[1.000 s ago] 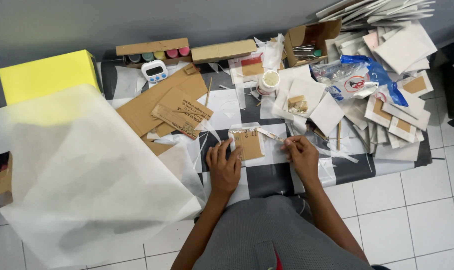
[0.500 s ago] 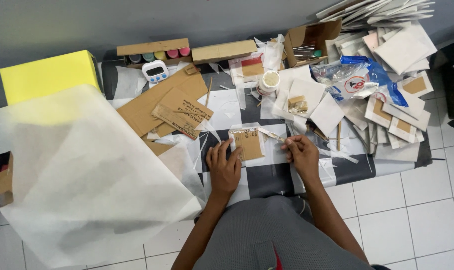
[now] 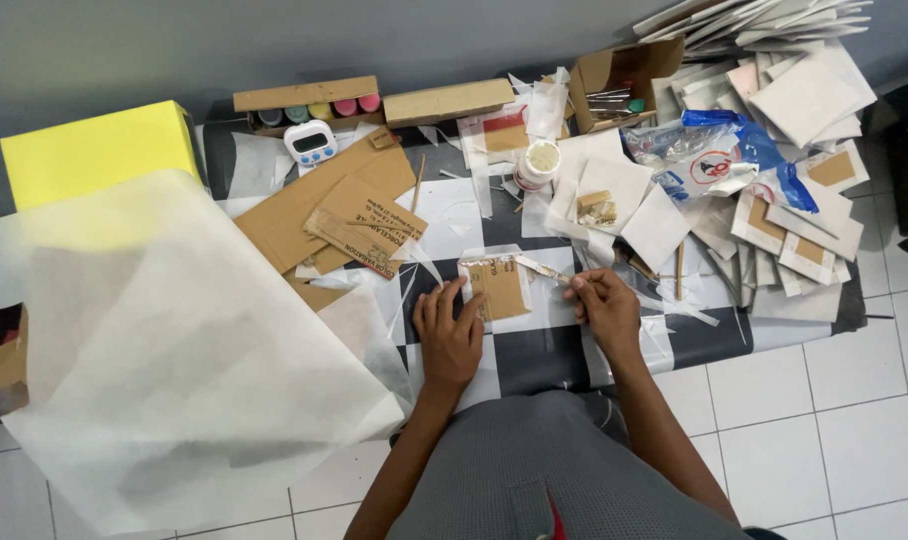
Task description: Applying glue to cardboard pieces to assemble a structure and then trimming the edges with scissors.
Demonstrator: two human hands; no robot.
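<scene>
A small brown cardboard rectangle (image 3: 500, 290) lies on a white sheet on the black-and-white checkered mat (image 3: 534, 355). My left hand (image 3: 450, 330) presses flat on the sheet at the cardboard's left edge, fingers spread. My right hand (image 3: 602, 305) is closed around a thin metal blade tool (image 3: 536, 264) whose tip reaches along the top edge of the cardboard. Both forearms come up from the bottom of the view.
A large translucent white sheet (image 3: 164, 360) covers the left side over a yellow box (image 3: 94, 150). Brown cardboard scraps (image 3: 349, 215), a digital timer (image 3: 311, 142), a white jar (image 3: 540, 162), paint pots in a box (image 3: 309, 103), and stacked white cards (image 3: 794, 215) crowd the mat.
</scene>
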